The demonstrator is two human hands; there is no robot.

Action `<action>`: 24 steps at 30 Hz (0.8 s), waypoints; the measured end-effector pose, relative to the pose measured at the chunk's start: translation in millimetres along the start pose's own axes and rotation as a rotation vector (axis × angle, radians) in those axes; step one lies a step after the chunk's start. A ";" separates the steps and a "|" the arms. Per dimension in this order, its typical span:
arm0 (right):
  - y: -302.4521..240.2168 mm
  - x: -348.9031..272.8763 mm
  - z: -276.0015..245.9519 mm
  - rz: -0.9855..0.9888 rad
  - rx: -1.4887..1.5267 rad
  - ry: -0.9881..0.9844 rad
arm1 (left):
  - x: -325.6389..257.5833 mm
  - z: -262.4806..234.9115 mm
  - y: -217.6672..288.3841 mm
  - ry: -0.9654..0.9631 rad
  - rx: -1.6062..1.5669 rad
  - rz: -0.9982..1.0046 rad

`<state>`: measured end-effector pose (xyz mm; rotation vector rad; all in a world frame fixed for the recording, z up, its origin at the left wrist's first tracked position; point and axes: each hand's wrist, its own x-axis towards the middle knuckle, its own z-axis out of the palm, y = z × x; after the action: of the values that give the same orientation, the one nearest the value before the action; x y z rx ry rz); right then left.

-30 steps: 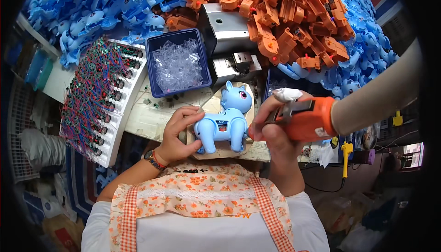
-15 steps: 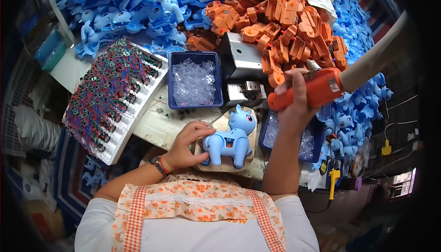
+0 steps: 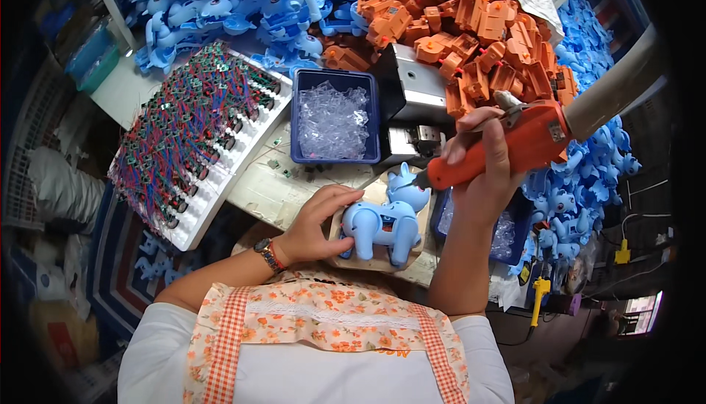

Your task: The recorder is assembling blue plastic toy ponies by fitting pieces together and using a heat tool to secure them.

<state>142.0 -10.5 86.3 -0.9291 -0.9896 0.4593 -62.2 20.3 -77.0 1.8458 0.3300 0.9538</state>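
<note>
A light-blue toy pony (image 3: 375,221) stands sideways on a pale work block (image 3: 371,257), its head to the right. A slot is open in its upper side. My left hand (image 3: 318,226) is closed on the pony's rear, with fingers over the rump and the thumb low beside a hind leg. My right hand (image 3: 487,165) is wrapped round an orange power tool (image 3: 531,141) with a thick tan-grey rear section. The tool's dark, narrow tip reaches the pony's head; whether it touches cannot be made out.
A blue bin (image 3: 371,155) of clear plastic pieces sits behind the pony. To the left is a white foam tray (image 3: 197,220) of wired circuit boards. Orange casings (image 3: 471,36) and blue pony parts (image 3: 220,10) are heaped behind. A yellow tool (image 3: 540,297) hangs at right.
The power tool has moved down and closer, its tip now at the pony's head. My left hand stays at the pony's rear. The whole view has shifted slightly.
</note>
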 end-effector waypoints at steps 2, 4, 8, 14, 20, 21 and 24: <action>-0.5 -8.9 16.1 0.069 0.171 -0.091 | 0.9 1.6 0.1 -0.006 0.007 0.011; 3.3 -16.9 30.4 0.077 0.212 -0.182 | 0.3 0.5 -0.4 -0.014 0.017 0.012; 10.3 -21.1 40.2 0.146 0.123 -0.255 | 0.0 0.5 -0.1 -0.024 0.015 0.042; 13.3 -32.3 52.2 0.247 0.133 -0.233 | -0.8 0.3 -1.6 -0.038 -0.002 0.034; 24.4 -44.9 48.6 0.175 0.004 -0.234 | -1.7 1.3 -1.4 -0.030 -0.041 0.016; 23.6 -45.2 48.5 0.177 0.017 -0.243 | -1.4 1.6 -2.2 -0.024 -0.024 0.036; 15.3 -38.2 46.7 0.217 0.118 -0.245 | -2.5 0.4 -5.5 -0.058 -0.017 -0.003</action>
<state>83.6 -7.9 64.8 -0.8912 -1.0736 0.8213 -62.5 21.1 -82.9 1.8532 0.2884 0.8971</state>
